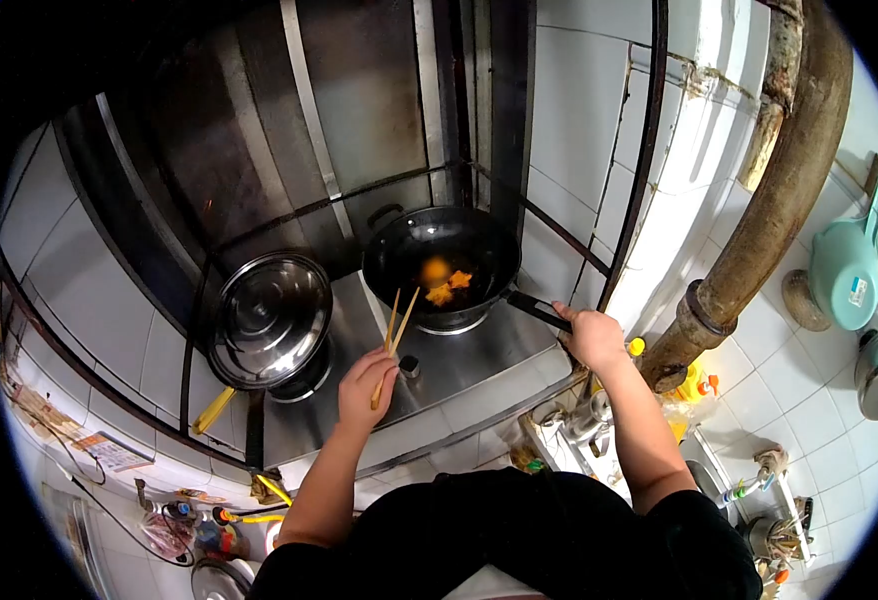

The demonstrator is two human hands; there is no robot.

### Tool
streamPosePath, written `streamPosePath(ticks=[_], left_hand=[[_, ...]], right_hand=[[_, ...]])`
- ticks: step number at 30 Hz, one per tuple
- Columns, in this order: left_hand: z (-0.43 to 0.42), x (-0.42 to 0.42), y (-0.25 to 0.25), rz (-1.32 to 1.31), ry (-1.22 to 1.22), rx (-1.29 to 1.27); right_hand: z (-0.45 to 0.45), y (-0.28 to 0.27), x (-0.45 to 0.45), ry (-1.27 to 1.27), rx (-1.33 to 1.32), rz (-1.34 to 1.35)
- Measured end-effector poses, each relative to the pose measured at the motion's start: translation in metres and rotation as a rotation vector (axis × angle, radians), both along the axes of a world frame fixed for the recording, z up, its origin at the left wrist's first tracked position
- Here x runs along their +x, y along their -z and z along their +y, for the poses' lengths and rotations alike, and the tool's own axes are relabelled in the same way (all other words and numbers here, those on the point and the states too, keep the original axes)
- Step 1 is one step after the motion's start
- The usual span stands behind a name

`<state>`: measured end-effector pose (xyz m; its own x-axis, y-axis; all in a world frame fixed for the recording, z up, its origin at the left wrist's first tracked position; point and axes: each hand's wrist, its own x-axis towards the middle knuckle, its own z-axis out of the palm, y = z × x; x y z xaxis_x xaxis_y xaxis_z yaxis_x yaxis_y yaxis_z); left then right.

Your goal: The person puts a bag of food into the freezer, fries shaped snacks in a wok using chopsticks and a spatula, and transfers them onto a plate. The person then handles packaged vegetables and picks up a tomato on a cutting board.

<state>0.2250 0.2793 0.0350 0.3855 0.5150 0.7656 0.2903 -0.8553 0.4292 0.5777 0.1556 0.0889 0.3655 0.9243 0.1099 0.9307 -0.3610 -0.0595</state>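
A black wok (pixel 389 255) sits on the right burner of the steel stove. Its black handle (pixel 537 307) is gripped by my right hand (pixel 596 338). In my left hand (pixel 367 387) is a pair of wooden chopsticks (pixel 405 320), their tips a little apart near the wok's front rim. Small orange-yellow food pieces (pixel 441 295) lie on the wok's bottom. Just behind them shows a blurred round orange spot (pixel 436 271); whether it is food or a reflection I cannot tell.
On the left burner stands a pan under a shiny steel lid (pixel 271 315), with a yellow handle (pixel 214 410) beside it. A stove knob (pixel 409 366) is near my left hand. Dark metal bars frame the stove. A thick brown pipe (pixel 759 235) rises at right, near a hanging turquoise ladle (pixel 849 270).
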Motion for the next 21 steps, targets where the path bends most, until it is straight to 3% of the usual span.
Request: streamPosePath(ticks=[21], left_hand=[[-0.0043,-0.0018,0.0067,-0.008,-0.027,-0.069]], right_hand=[[-0.0037,-0.0029,0.0039,-0.029,-0.044,0.032]])
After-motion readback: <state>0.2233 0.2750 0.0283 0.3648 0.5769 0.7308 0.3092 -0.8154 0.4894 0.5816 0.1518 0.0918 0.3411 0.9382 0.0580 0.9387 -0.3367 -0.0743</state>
